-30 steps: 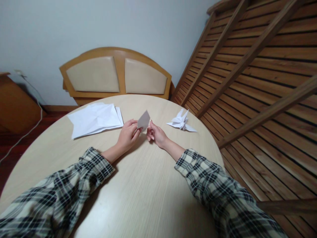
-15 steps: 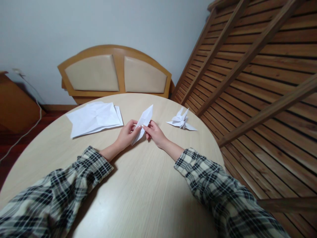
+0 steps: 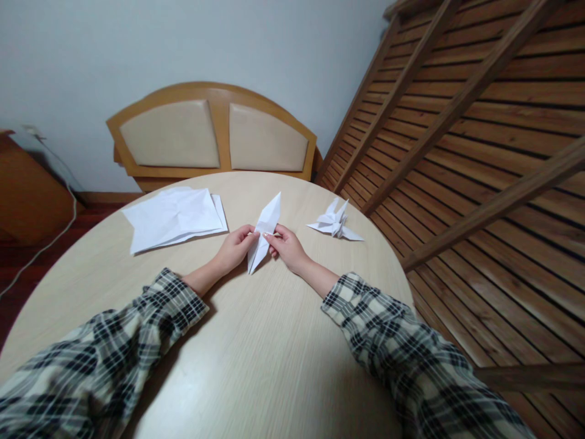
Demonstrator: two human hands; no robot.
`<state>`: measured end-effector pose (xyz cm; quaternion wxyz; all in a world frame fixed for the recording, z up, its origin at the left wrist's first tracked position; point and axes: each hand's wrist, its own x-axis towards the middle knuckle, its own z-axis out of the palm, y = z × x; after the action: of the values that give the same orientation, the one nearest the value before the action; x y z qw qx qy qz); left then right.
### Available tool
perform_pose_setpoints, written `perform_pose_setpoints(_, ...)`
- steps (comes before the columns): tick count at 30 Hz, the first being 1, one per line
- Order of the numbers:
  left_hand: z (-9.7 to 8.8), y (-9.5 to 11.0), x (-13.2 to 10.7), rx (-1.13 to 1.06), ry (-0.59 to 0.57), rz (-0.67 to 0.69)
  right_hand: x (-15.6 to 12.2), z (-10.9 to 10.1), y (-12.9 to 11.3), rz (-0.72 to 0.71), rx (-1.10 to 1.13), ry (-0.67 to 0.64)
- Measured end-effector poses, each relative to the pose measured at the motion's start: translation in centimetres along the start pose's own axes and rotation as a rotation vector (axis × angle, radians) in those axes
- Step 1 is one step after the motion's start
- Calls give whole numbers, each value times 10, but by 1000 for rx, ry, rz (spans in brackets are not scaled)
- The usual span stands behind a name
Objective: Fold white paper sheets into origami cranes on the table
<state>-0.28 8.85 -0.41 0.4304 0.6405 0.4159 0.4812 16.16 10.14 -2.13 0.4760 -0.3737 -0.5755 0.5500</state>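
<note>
Since half a second earlier, the folded white paper [image 3: 273, 214] had turned slightly, its lower tip swinging to the right and nearer the wearer. Long and pointed at both ends, it slanted between the two hands, over the middle of the round desk [image 3: 269, 353]; whether its lower tip touched the wood could not be told. Left hand [image 3: 235, 247]: fingers closed on the paper's left edge, thumb on the near face. Right hand [image 3: 290, 249]: fingers closed on the right edge, thumb laid across the face near the middle, the other fingers partly hidden behind. To the left, near the desk's far edge, lay a stack of creased white sheets [image 3: 176, 219]; to the right, well apart from it, sat a folded paper bird [image 3: 337, 225]. Beyond the desk stood a headboard [image 3: 223, 131] with two pale panels.
</note>
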Motion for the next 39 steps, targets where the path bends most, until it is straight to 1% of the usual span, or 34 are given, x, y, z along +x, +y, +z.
perform_pose_setpoints(6, -1, 0, 0, -26, 10, -21, 1, -1, 1, -17, -24, 10)
perform_pose_setpoints(12, -1, -3, 1, -61, -1, -26, 0, -2, 0, -82, -50, -10)
perform_pose_setpoints(19, 0, -6, 1, -64, -10, -25, 0, -3, 1, -17, -1, -38)
perform_pose_setpoints(26, -1, -9, 2, -50, -22, -24, 4, -2, 2, -12, -8, -41)
perform_pose_setpoints(30, -2, -8, 2, -17, -16, -6, 4, -3, 2, -89, -67, -13)
perform_pose_setpoints(35, -3, -2, 1, 42, -23, -35, 3, -5, 1, -203, -168, -17)
perform_pose_setpoints(39, -3, 0, 0, -19, -24, -65, 2, -6, 0, -282, -230, -17)
